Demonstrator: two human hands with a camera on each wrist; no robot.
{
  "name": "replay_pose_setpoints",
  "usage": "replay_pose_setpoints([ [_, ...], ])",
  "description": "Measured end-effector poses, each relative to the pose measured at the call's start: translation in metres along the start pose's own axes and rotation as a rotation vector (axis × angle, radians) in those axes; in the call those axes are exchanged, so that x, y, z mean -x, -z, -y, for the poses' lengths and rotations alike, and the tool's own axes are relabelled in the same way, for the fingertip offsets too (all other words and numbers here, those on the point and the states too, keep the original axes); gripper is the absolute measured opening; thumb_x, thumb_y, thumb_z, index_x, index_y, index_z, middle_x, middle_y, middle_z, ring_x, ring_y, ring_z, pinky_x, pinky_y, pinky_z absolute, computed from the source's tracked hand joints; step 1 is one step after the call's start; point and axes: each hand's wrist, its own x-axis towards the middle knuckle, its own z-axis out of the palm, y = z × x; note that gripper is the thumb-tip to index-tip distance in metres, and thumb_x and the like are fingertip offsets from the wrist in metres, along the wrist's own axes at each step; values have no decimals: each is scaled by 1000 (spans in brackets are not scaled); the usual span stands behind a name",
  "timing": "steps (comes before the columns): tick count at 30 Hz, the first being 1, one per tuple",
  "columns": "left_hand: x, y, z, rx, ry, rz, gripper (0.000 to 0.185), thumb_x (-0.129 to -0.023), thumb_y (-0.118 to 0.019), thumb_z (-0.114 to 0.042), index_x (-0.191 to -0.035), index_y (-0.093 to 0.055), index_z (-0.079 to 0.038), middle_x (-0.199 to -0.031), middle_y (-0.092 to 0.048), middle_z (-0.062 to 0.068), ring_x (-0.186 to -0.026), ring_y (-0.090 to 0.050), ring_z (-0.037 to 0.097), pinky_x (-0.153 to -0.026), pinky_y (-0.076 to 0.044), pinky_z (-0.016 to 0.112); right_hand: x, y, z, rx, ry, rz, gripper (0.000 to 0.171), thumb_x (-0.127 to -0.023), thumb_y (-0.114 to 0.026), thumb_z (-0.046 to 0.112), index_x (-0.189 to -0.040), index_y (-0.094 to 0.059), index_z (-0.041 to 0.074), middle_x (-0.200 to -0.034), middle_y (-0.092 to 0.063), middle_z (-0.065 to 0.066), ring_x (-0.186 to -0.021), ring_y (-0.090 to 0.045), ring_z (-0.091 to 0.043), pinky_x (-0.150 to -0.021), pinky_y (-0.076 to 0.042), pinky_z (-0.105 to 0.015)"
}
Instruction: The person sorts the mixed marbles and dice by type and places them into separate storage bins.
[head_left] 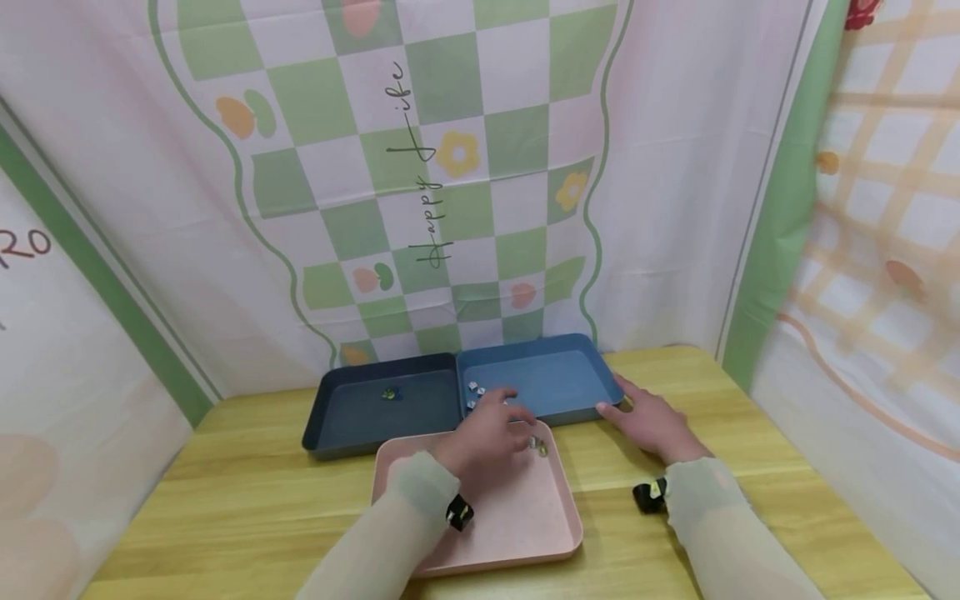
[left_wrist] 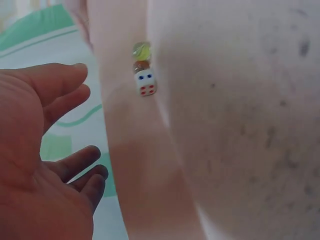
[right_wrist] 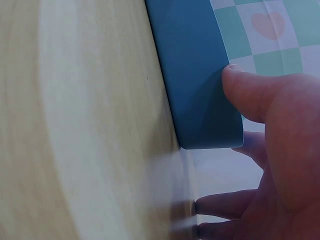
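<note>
My left hand [head_left: 483,433] hovers over the far part of the pink tray [head_left: 525,517], fingers loosely bent and holding nothing. Close by, along the tray's far wall, a white die [left_wrist: 145,84] with red and blue dots sits beside an amber-brown piece [left_wrist: 141,66] and a clear yellow-green marble [left_wrist: 142,51]. At the near right corner of the blue tray [head_left: 547,375] is my right hand [head_left: 652,421]. Its thumb touches the rim, and the fairly straight fingers reach past the corner. Several white dice [head_left: 472,387] lie in the blue tray's left part, some partly hidden behind my left hand.
A dark grey-blue tray [head_left: 352,421] adjoins the blue tray on the left, with small green marbles [head_left: 389,393] inside. All three trays stand on a wood-grain table [head_left: 247,500]. A patterned curtain [head_left: 517,167] hangs behind the table.
</note>
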Motion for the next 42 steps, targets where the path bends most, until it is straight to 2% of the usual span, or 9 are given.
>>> replay_pose_setpoints([
  [4, 0, -6, -3, -157, -13, 34, 27, -98, -63, -18, -122, -72, -24, -129, -63, -6, -142, -32, 25, -114, -28, 38, 1, 0, 1, -1, -2, 1, 89, -98, -44, 66, -161, -16, 10, -149, -35, -34, -133, -30, -58, -94, -12, -83],
  [6, 2, -8, -4, -207, 7, 51, 29, -99, -60, -22, -125, -71, -29, -140, -56, -1, -143, -28, 26, -115, -25, 41, 1, 0, 1, -3, -4, 0, 89, -98, -44, 66, -161, -16, 10, -149, -35, -33, -133, -31, -58, -94, -12, -83],
  [11, 5, -11, -8, -242, 72, 81, 27, -101, -58, -30, -124, -72, -33, -155, -37, 10, -145, -23, 28, -114, -26, 45, 0, 0, 1, 8, 2, 0, 89, -98, -44, 66, -160, -17, 9, -149, -35, -33, -133, -31, -58, -94, -14, -83],
  [15, 4, -14, -8, -268, 72, 82, 24, -100, -58, -25, -117, -75, -29, -150, -45, 6, -145, -24, 26, -114, -26, 41, -1, -1, 1, 13, 7, 5, 89, -98, -43, 66, -160, -16, 9, -149, -35, -33, -133, -30, -58, -94, -16, -83],
  [19, 3, -13, -4, -243, 36, 70, 28, -97, -57, -12, -114, -75, -25, -138, -56, 3, -145, -25, 26, -115, -25, 40, -1, -1, 1, 9, 3, 11, 89, -98, -43, 66, -160, -16, 9, -149, -34, -33, -133, -30, -58, -94, -15, -83],
  [23, 4, -11, -1, -223, 33, 72, 30, -95, -58, -10, -114, -75, -26, -144, -51, 7, -144, -25, 27, -115, -25, 41, -1, 0, 2, 12, 2, 11, 89, -98, -43, 66, -160, -16, 9, -149, -34, -33, -133, -30, -58, -94, -14, -83],
  [29, 4, -10, 1, -259, 13, 77, 14, -92, -64, -15, -84, -68, -25, -131, -61, 4, -140, -31, 27, -114, -26, 40, 0, 1, 4, 19, 5, 6, 88, -98, -44, 65, -160, -17, 8, -149, -35, -33, -133, -30, -58, -93, -13, -84],
  [37, 8, -5, 3, -242, 41, 130, 14, -93, -65, -16, -95, -73, -27, -139, -55, 6, -142, -28, 25, -113, -28, 40, 0, 0, 2, 21, 5, 5, 89, -98, -44, 65, -160, -17, 9, -148, -36, -34, -132, -31, -59, -92, -13, -84],
  [42, 7, 1, 9, -96, 54, 87, 9, -94, -67, -21, -87, -73, -23, -140, -54, 9, -141, -32, 24, -112, -31, 38, 0, 0, 2, 17, 6, 5, 88, -98, -44, 65, -160, -17, 9, -148, -36, -34, -132, -31, -59, -93, -13, -84],
])
